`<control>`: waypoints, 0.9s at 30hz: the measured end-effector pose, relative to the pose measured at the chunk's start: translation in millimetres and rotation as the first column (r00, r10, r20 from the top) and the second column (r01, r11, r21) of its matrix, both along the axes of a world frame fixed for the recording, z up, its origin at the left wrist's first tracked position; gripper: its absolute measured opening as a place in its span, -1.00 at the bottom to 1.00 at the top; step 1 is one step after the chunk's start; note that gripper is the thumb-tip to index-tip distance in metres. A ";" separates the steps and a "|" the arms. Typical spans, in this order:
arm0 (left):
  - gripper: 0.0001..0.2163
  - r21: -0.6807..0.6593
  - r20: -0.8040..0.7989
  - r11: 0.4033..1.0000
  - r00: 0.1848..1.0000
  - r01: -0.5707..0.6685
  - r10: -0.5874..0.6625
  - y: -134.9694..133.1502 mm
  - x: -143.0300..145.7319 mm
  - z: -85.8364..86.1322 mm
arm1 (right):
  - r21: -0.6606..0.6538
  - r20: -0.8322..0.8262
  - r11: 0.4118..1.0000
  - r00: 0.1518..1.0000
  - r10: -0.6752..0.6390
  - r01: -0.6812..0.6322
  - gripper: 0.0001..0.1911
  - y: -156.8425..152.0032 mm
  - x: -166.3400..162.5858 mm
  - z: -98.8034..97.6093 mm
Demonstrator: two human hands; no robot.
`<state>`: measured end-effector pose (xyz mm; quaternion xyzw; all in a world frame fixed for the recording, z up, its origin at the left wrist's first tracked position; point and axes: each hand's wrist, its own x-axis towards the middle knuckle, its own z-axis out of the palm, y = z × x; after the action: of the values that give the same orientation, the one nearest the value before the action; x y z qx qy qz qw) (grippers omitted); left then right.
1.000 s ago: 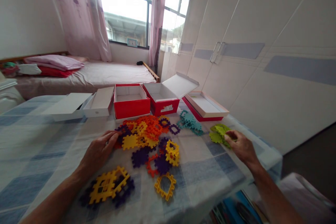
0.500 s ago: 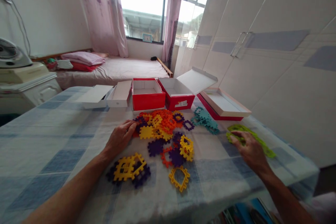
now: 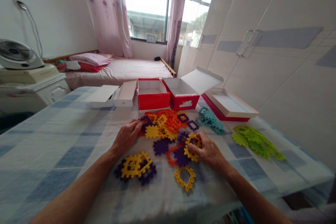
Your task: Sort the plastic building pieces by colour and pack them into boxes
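My left hand (image 3: 127,136) rests at the left edge of a mixed pile of toothed plastic building pieces, its fingertips touching a dark purple piece (image 3: 146,120). Its fingers are loosely stretched, gripping nothing that I can see. Around the rim of a yellow framed building piece (image 3: 188,150), my right hand (image 3: 208,148) is closed with thumb and fingers. Orange pieces (image 3: 173,120) fill the back of the pile. Purple pieces (image 3: 160,146) lie below it. Nearer me are a stack of yellow and purple pieces (image 3: 132,166) and one yellow frame piece (image 3: 178,179).
Turquoise pieces (image 3: 210,120) and lime green pieces (image 3: 256,141) lie in separate heaps on the right. Along the back stand a red box (image 3: 154,101), another red box with its lid up (image 3: 183,102), white boxes (image 3: 124,98) and a shallow pale tray-like box (image 3: 236,110). A checked cloth (image 3: 65,157) covers the table.
My right hand has left the lime green heap, moved left to the middle and taken hold of a yellow piece. My left hand stays at the pile's edge. The view has shifted slightly.
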<state>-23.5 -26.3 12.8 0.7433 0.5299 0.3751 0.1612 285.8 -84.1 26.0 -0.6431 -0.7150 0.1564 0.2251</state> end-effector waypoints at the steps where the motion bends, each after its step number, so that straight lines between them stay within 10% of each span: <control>1: -0.60 0.000 -0.003 1.000 1.000 -0.003 0.003 0.1 0.1 0.1 | -0.008 -0.042 1.000 0.999 -0.010 0.009 -0.72 -0.2 2.3 -0.6; 8: -0.59 0.001 -0.014 1.000 1.000 -0.018 0.018 -0.4 1.0 1.2 | -0.149 -0.353 0.988 0.936 -0.015 -0.040 -0.69 -6.9 25.6 9.7; 18: -0.61 0.020 0.006 1.000 1.000 -0.001 0.001 1.1 -0.6 -1.8 | 0.129 0.141 0.992 0.990 -0.012 -0.006 -0.74 -25.7 -3.3 -11.5; 27: -0.61 0.026 -0.011 1.000 1.000 -0.013 0.013 1.2 2.1 -0.7 | 0.014 -0.307 0.998 0.951 -0.050 0.057 -0.60 -17.3 -0.3 7.6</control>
<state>-21.4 -25.1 12.1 0.7439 0.5309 0.3786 0.1462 285.5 -101.4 33.7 -0.6278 -0.6555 0.2399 0.3445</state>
